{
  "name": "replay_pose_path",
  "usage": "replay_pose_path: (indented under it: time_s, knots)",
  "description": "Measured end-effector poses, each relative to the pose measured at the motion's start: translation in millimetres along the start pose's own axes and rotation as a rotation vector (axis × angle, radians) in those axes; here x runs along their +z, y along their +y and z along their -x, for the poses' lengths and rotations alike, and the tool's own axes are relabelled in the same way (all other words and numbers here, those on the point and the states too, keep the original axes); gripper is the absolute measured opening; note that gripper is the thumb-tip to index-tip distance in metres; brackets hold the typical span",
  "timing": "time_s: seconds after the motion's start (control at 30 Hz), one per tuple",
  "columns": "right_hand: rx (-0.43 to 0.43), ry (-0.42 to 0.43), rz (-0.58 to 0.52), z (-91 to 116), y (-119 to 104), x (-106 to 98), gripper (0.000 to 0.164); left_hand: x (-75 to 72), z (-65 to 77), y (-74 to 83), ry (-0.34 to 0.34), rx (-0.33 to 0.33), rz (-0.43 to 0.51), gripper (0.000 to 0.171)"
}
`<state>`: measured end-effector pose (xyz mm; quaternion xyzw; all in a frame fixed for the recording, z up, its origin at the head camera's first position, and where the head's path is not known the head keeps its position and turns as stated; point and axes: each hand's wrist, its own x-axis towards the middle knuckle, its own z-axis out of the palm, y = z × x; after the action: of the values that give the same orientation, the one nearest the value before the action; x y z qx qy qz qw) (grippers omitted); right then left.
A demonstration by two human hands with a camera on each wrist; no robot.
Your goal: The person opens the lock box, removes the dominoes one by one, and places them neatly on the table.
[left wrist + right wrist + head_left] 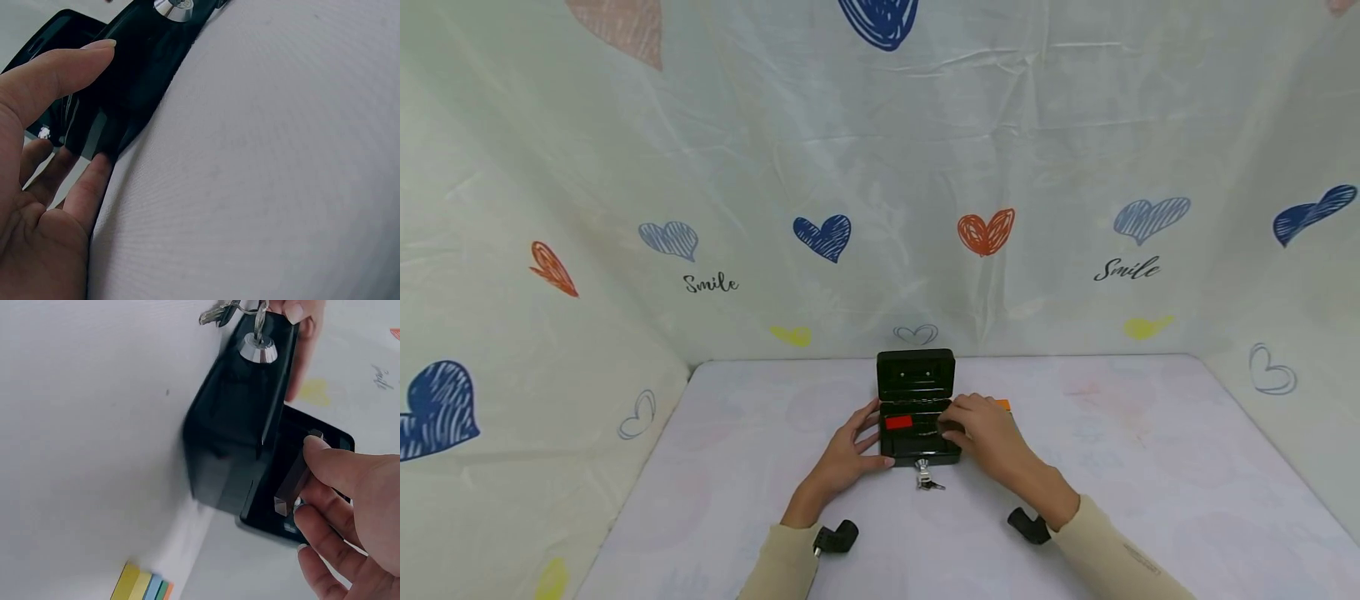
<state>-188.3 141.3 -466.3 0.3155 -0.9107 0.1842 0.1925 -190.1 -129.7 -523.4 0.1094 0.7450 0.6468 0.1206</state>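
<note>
A black cash box stands with its lid raised and keys hanging from the front lock. Inside it, on the left, lies a red block. My left hand rests against the box's left side, fingers spread and fairly straight, with the thumb by the front corner. Over the right part of the box, my right hand pinches a dark rectangular bar between thumb and fingers. In the right wrist view the silver lock shows on the box front.
A small stack of coloured strips, yellow, blue, green and orange, lies to the right of the box, mostly behind my right hand in the head view. The white-covered table meets a cloth backdrop printed with hearts.
</note>
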Motion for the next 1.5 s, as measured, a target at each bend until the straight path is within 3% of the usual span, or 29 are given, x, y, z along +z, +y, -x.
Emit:
replay_pose_path:
  time_s: [0.17, 0.47, 0.9, 1.3, 1.5]
  knots:
    - [-0.007, 0.057, -0.009, 12.5, 7.9, -7.7, 0.03, -0.7, 0.8, 0.8, -0.003, 0.009, -0.003, 0.103]
    - [0.035, 0.061, -0.018, 35.9, 21.8, -16.7, 0.032, -2.8, -2.4, 3.0, -0.006, 0.016, 0.006, 0.103]
    - [0.102, -0.013, 0.015, 63.0, 37.0, -23.2, 0.031, -1.7, -1.4, 0.1, 0.009, 0.008, -0.01, 0.102]
    - [0.129, -0.131, 0.007, 73.8, 40.5, -27.3, 0.023, -0.5, 0.0, -1.0, 0.004, 0.009, 0.001, 0.103]
    - [0.143, -0.123, 0.017, 76.2, 40.9, -24.6, 0.024, 0.4, 0.6, -0.8, -0.002, 0.021, 0.0, 0.103]
